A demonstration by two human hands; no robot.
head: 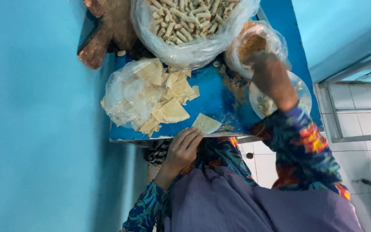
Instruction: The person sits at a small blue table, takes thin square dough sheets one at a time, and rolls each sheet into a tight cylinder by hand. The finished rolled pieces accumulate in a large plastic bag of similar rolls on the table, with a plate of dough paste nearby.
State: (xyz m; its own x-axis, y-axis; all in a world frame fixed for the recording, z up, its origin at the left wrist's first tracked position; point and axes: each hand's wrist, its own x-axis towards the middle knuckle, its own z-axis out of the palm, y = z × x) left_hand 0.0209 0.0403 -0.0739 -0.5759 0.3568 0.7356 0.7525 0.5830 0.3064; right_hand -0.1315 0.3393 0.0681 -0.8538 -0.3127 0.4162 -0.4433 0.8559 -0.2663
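My left hand (180,151) lies flat, fingers open, fingertips on the near corner of the single wrapper sheet (206,123) at the blue table (213,96) edge. My right hand (268,77) reaches into the filling bag (254,45) beyond that sheet; blurred, can't tell its finger state.

My left hand (181,148) lies low in the middle of the frame, fingers together and stretched flat. My right hand (270,77) reaches to the upper right, blurred, its patterned sleeve drawn to the wrist.

Likely a home kitchen corner, blue table (211,99), bag of rolled snacks (190,21), pastry wrappers (172,92), tiled floor (366,120)
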